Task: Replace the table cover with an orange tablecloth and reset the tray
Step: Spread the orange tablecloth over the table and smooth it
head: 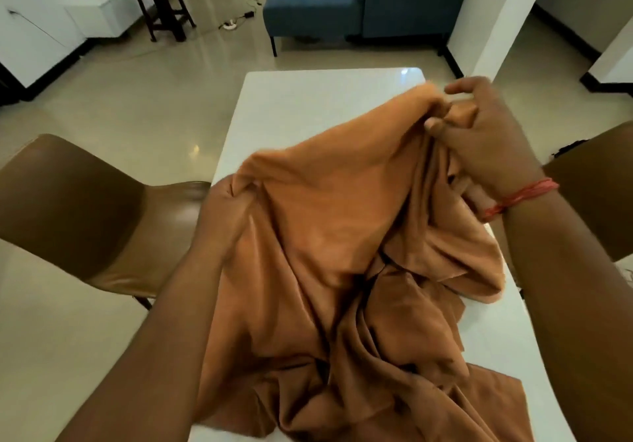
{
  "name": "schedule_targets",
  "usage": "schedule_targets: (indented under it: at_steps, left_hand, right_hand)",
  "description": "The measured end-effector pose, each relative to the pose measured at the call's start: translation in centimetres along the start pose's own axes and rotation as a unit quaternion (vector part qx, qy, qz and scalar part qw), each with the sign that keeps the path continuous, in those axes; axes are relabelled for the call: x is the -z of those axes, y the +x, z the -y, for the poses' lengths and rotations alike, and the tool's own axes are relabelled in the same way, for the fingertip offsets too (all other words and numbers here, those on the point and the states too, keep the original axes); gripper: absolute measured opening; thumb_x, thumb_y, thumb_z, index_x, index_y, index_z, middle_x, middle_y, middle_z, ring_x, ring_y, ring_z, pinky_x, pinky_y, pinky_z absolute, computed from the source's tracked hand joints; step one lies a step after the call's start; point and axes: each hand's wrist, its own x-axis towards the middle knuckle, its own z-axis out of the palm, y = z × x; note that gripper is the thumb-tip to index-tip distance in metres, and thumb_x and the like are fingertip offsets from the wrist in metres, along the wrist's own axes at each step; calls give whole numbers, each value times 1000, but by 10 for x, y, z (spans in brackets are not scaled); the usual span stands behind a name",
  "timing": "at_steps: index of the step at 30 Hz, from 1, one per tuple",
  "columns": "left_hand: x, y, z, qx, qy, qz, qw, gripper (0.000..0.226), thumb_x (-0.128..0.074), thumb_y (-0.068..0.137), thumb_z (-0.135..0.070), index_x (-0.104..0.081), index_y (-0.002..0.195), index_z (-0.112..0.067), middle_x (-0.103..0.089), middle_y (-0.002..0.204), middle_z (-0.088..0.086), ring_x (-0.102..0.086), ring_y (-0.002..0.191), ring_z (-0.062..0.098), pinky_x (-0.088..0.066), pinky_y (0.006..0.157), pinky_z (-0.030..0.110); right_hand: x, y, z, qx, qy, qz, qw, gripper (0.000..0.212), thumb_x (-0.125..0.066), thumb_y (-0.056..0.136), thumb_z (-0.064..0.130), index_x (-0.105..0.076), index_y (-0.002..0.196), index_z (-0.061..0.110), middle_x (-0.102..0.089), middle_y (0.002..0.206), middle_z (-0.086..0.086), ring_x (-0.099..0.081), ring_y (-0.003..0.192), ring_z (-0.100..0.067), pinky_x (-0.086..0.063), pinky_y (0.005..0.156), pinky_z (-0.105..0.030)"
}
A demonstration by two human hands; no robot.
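Both hands hold the orange tablecloth [329,236], which lies bunched and deeply creased on the white table [308,99]. The left hand [224,212] grips a fold at the cloth's left edge, its fingers curled into the fabric so that a small peak rises just above the knuckles. The right hand [486,136] pinches another gathered fold higher and farther out, thumb and fingers closed on the cloth; the index finger sticks out loosely above the pinch. A red thread band [520,198] circles that wrist. Between the two grips the cloth is lifted into a loose ridge; below them it falls in heavy folds toward the near end of the table and spills over the edge. Beyond the right grip the far part of the tabletop is bare. A brown chair [85,208] stands just left of the left hand, and a blue sofa [342,3] is well beyond the table.
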Motion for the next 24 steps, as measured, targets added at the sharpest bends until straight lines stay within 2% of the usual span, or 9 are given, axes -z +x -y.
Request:
schedule_targets:
  at_steps: [3,5,8,10,12,14,17,20,24]
  left_hand:
    - [-10,0,-29,-53,22,16,998,12,-61,94,-33,-65,86,-25,-66,82,-10,-60,74,1,-47,73,25]
    - [-19,-5,-46,-66,70,77,992,12,-64,92,-32,-64,101,-24,-64,90,-11,-60,78,0,-47,74,22]
    - [-26,-17,-58,-163,124,176,963,57,-73,83,-32,-45,132,-37,-52,125,-13,-54,110,-2,-47,97,25]
    - [-31,-27,-66,-210,136,301,920,83,-77,81,-31,-27,146,-44,-37,144,-20,-39,131,-5,-36,109,20]
    - [-40,-37,-74,-173,148,374,899,82,-76,83,-37,-25,146,-48,-45,137,-23,-46,124,-6,-40,101,14]
    - [-47,-40,-76,-150,184,341,910,52,-71,85,-45,-45,131,-42,-58,113,-20,-59,105,1,-47,86,19]
    - [-46,-40,-68,-174,244,268,916,17,-62,92,-45,-66,94,-29,-66,83,-11,-60,83,5,-44,72,24]
    - [-28,-36,-51,-157,192,173,953,27,-55,97,-41,-62,81,-20,-60,71,-9,-53,66,1,-38,61,18]
    - [0,-26,-14,-95,168,13,981,33,-51,100,-38,-60,87,-9,-59,76,7,-53,72,19,-39,65,35]
  right_hand:
    - [-22,-13,5,13,-39,69,997,31,-65,94,22,-56,124,23,-55,80,12,-52,66,16,-35,54,-1]
    - [-35,-24,10,20,-33,111,993,27,-62,94,20,-59,120,28,-62,85,10,-55,73,13,-36,57,-1]
    - [-50,-44,25,121,-68,271,953,31,-57,95,18,-54,124,28,-67,102,14,-58,85,3,-46,78,-16]
    - [-58,-54,30,169,-76,351,918,32,-56,95,18,-47,125,24,-60,96,24,-57,81,3,-45,73,-24]
    - [-60,-59,28,178,-45,355,917,31,-60,93,19,-46,120,22,-56,89,27,-57,76,7,-43,66,-22]
    - [-55,-60,22,148,3,328,933,33,-67,90,23,-45,114,28,-63,89,18,-63,75,0,-49,64,-25]
    - [-33,-53,11,62,51,335,939,40,-77,84,28,-48,113,31,-66,90,5,-67,70,-13,-54,62,-30]
    - [-6,-40,-9,40,-56,414,908,28,-79,82,34,-60,103,30,-67,81,3,-64,66,-9,-51,60,-27]
    - [26,-24,-42,9,-170,417,893,10,-74,85,30,-66,87,25,-66,75,0,-60,66,-9,-48,65,-30]
